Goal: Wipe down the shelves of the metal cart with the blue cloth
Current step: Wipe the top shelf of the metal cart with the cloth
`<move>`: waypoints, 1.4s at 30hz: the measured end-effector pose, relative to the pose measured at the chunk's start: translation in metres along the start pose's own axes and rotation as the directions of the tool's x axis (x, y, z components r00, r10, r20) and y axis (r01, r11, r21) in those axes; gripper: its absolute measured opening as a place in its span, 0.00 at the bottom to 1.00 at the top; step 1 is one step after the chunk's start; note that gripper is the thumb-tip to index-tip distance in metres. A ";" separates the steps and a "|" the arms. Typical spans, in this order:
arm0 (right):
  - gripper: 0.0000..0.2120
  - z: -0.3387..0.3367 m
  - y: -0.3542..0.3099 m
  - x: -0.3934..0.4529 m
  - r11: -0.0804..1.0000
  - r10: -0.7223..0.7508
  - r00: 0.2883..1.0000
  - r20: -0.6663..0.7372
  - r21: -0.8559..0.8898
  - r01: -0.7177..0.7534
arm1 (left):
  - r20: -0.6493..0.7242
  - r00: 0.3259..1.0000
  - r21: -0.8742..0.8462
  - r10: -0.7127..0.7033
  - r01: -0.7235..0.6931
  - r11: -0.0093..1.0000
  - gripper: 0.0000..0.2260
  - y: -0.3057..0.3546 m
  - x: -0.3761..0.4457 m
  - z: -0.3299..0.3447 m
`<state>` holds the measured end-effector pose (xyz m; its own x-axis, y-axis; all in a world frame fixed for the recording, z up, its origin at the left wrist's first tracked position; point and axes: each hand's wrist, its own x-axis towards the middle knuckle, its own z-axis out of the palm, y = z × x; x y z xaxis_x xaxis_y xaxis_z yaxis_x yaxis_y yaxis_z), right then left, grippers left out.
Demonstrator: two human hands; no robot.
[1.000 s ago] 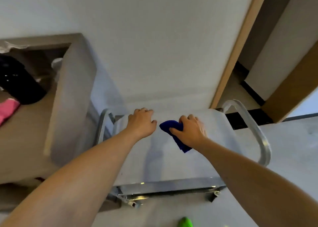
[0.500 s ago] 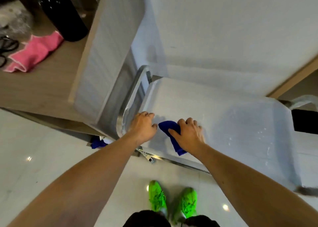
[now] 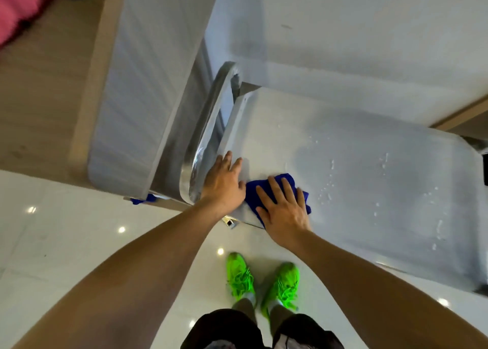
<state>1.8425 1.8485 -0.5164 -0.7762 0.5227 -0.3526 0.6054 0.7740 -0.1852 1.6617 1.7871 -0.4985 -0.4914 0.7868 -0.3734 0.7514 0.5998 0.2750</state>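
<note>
The metal cart's top shelf (image 3: 369,169) fills the right half of the view, wet with scattered water drops. The blue cloth (image 3: 287,183) lies on its near left corner. My right hand (image 3: 284,212) presses flat on the cloth with its fingers straight and spread. My left hand (image 3: 224,183) rests flat on the shelf's left corner, beside the cart's curved handle (image 3: 208,132) and touching the cloth's left edge. Most of the cloth is hidden under my right hand.
A grey panel of a wooden desk (image 3: 142,84) stands close against the cart's left handle. A pink cloth (image 3: 18,13) lies on the desk at top left. White wall (image 3: 356,31) runs behind the cart. My green shoes (image 3: 261,282) stand on glossy tile below.
My head has tilted down, so the cart's top and my shoes now show. My right hand has gone from curled around the cloth to flat on it. My left hand's fingers have straightened.
</note>
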 end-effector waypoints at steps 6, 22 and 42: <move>0.26 0.020 0.002 0.009 0.999 0.042 0.996 -0.077 -0.003 -0.042 | -0.019 0.999 -0.041 0.033 -0.034 0.999 0.29 -0.002 0.030 0.016; 0.27 -0.008 0.038 0.109 0.988 0.129 0.979 -0.156 0.107 -0.113 | -0.193 0.981 -0.090 -0.015 -0.003 0.996 0.31 0.005 0.049 0.048; 0.29 -0.055 0.058 0.249 0.983 0.168 0.952 -0.257 0.122 -0.140 | -0.236 0.971 0.190 -0.028 0.074 0.979 0.36 0.007 0.051 0.073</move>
<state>1.6748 2.0430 -0.5643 -0.6825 0.7190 -0.1313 0.7252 0.6436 -0.2448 1.6741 1.8206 -0.5798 -0.6020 0.7820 -0.1614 0.7829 0.6178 0.0731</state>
